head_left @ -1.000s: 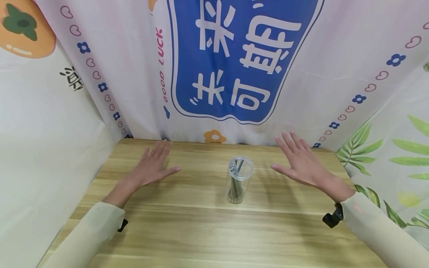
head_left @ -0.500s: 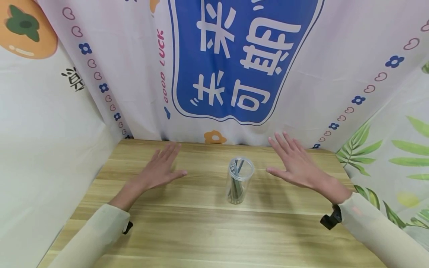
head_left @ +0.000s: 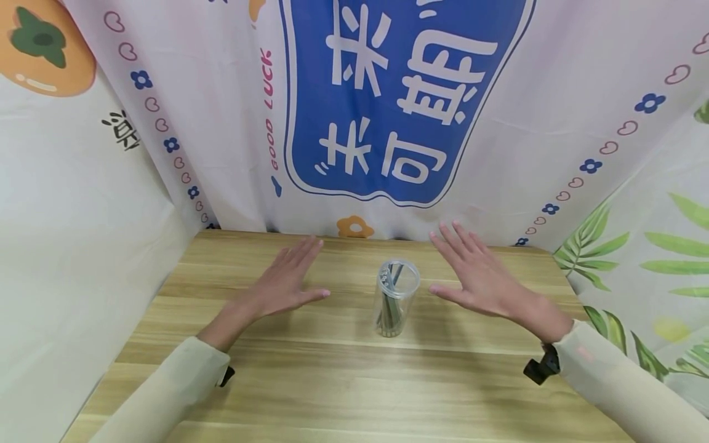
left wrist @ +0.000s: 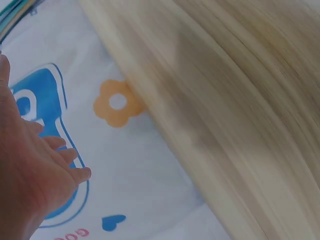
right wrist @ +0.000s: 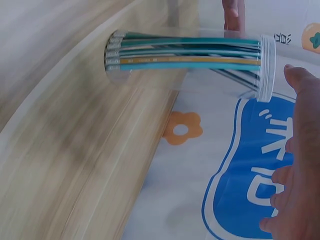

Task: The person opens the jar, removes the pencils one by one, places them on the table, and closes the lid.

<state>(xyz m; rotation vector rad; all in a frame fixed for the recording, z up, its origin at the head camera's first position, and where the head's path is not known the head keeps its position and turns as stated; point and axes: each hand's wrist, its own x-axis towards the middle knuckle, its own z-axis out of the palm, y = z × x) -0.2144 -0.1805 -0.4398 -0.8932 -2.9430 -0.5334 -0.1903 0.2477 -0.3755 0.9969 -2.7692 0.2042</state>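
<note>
A clear plastic jar [head_left: 391, 317] stands upright on the wooden table in the head view. In the right wrist view several slim pencils [right wrist: 190, 61], teal, dark and one gold-coloured, show through its wall. To the jar's left hovers my left hand [head_left: 284, 284], fingers spread and thumb pointing at the jar, holding nothing. My right hand [head_left: 480, 282] is on the other side, also spread and holding nothing, its thumb tip closer to the jar's rim. The left wrist view shows the left hand [left wrist: 37, 172], with a piece of the jar in the upper left corner.
Behind the wooden table [head_left: 343, 394] hangs a printed cloth [head_left: 498, 160] with a blue sign and an orange flower. White cloth [head_left: 83, 246] lines the left side, and leaf-patterned cloth [head_left: 653, 264] the right. Each wrist wears a small black camera [head_left: 541, 365].
Both hands have moved inward toward the jar, the left hand to the right and the right hand to the left. The jar has stayed in place.
</note>
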